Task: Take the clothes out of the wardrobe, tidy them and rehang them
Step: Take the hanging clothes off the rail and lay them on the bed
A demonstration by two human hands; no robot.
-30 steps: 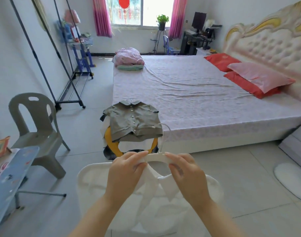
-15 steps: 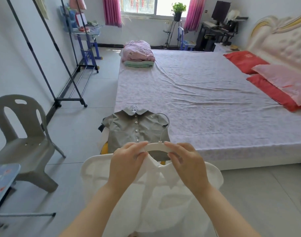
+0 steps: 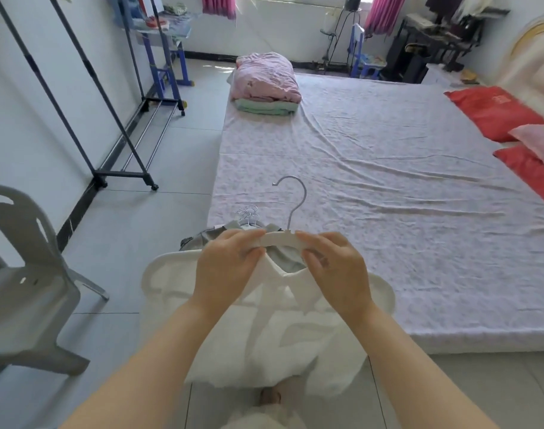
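White shirt (image 3: 264,335) on a white hanger (image 3: 280,238), held in front of the person at the foot corner of the bed (image 3: 388,181), above the floor. Both hands are closed on the hanger bar: left hand (image 3: 230,261) pinches it left of the hook (image 3: 295,196), right hand (image 3: 332,264) pinches it right of the hook, thumbs under, nothing else held. Hanger's long axis runs left-right across the view. The hook sticks up and away toward the bed, its opening facing left. Collar up, hem hanging toward the floor. The shirt looks light, thin and limp, likely to slide off the shoulders if tilted; the hanger looks stiff. Best hold is probably the bar beside the hook, or the hook itself with 1 hand. A grey shirt (image 3: 287,260) shows behind through the neck gap. Clothes rack (image 3: 122,174) stands well apart on the left.
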